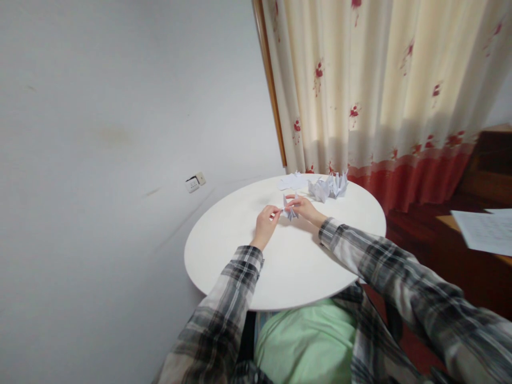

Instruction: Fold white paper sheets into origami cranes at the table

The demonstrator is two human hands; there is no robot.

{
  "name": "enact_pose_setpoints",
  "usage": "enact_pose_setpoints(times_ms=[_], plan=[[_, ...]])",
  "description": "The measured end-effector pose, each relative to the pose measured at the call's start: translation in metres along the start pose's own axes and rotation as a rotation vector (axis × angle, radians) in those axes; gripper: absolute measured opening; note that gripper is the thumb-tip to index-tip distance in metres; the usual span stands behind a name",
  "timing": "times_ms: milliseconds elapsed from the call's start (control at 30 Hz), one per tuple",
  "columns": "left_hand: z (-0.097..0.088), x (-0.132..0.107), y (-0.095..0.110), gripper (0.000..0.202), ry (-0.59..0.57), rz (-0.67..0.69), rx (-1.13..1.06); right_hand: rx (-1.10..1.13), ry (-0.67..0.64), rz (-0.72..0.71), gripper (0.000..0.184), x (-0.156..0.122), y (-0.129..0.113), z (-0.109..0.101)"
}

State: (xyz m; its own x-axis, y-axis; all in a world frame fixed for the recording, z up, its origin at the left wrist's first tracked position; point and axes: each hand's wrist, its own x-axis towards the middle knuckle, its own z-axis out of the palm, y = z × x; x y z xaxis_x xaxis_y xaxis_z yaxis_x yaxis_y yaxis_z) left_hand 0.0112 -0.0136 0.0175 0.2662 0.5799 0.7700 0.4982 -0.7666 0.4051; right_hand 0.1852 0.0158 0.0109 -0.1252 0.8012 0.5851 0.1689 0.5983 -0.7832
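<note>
A white folded paper crane is held a little above the round white table, between my two hands. The fingertips of my left hand are pinched together on its left side. My right hand grips it from the right and partly covers it; the upper fingers reach around behind a raised point. Beyond my right hand, several finished-looking paper cranes stand bunched on the tabletop. Left of that bunch lie some flat white paper pieces.
A grey-white wall with a socket runs along the left side. Behind the table hangs a cream and red curtain. Printed sheets rest on a wooden surface at the right.
</note>
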Motion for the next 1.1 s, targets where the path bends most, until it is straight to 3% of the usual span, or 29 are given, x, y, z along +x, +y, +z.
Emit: enact_pose_setpoints(times_ms=[400, 1100], plan=[[-0.0014, -0.0028, 0.0066, 0.023, -0.022, 0.037, 0.13, -0.104, 0.018, -0.024, 0.005, 0.0003, -0.0002, -0.0012], [-0.002, -0.0013, 0.0036, 0.01, -0.09, 0.015, 0.064, -0.071, -0.016, 0.002, 0.005, -0.0008, -0.0029, -0.0027]])
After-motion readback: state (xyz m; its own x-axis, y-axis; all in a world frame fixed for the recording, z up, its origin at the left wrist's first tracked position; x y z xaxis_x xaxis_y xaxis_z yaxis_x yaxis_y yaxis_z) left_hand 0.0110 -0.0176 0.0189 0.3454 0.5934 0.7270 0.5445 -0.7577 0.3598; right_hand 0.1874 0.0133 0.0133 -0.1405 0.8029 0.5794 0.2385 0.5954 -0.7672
